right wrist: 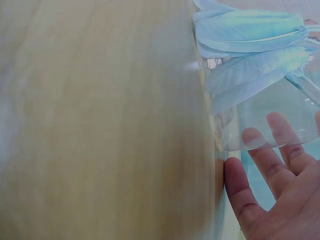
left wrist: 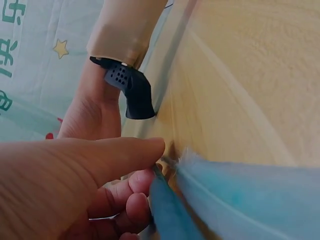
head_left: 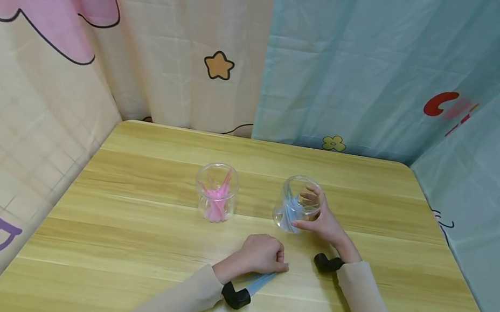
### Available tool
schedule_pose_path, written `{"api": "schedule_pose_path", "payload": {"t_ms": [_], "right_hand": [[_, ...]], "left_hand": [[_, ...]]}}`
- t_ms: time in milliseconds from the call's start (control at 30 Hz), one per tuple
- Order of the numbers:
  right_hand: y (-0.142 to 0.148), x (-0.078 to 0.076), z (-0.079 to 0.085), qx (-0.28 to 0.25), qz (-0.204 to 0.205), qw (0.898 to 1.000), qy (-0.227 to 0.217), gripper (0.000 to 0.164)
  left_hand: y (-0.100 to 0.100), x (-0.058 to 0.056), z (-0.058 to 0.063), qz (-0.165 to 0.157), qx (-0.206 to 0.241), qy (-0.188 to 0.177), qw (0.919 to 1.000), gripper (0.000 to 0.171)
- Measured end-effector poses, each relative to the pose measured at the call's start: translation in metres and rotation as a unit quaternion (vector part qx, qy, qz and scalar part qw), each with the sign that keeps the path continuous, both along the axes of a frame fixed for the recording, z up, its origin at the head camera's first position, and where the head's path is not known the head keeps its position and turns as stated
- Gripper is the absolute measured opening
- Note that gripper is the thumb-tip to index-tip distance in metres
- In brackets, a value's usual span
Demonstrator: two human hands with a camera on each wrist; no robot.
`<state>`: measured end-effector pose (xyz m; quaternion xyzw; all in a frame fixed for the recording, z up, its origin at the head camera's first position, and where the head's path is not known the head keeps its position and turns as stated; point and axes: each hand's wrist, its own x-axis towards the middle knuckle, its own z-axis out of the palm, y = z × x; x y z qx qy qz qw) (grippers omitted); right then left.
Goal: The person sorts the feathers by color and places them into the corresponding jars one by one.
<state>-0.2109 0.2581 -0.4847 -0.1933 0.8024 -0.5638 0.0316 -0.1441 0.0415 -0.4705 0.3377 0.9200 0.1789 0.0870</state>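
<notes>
My left hand (head_left: 259,253) is over the front middle of the table, thumb and fingers pinching the thin ends of blue feathers (left wrist: 245,195). At least two show in the left wrist view, a darker one hanging beside a pale fluffy one. Farther back, my right hand (head_left: 326,224) grips a clear glass jar (head_left: 285,188) from its right side, with the thumb in front and the fingers round the back. Inside that jar several pale blue feathers (right wrist: 250,32) lean together, vanes down and quills toward the mouth. Whether the jar is slightly tilted I cannot tell.
To the left of the held jar, a second clear jar (head_left: 199,180) stands upright with pink feathers (head_left: 217,200) in it. Both are on a wooden table (head_left: 142,248). Printed curtains (head_left: 380,78) hang behind the table and along its sides.
</notes>
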Motion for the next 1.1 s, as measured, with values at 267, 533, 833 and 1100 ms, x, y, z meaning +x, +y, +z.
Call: {"api": "schedule_pose_path", "payload": {"t_ms": [267,533,833,1100], "right_hand": [[0.001,-0.001,0.001,-0.015,0.007,1.000,0.000,0.096],[0.000,0.000,0.007,-0.017,0.009,1.000,-0.016,0.096],[-0.007,0.011,0.029,-0.029,0.026,0.999,-0.025,0.092],[-0.011,0.015,0.032,0.006,-0.007,0.999,-0.045,0.096]], "left_hand": [[-0.005,-0.007,0.008,-0.010,0.048,-0.039,0.9980,0.026],[-0.010,-0.019,0.038,-0.022,0.134,-0.084,0.9872,0.019],[-0.002,-0.052,0.079,0.048,0.398,-0.065,0.9139,0.020],[0.018,-0.087,0.090,0.134,0.570,0.074,0.8076,0.020]]}}
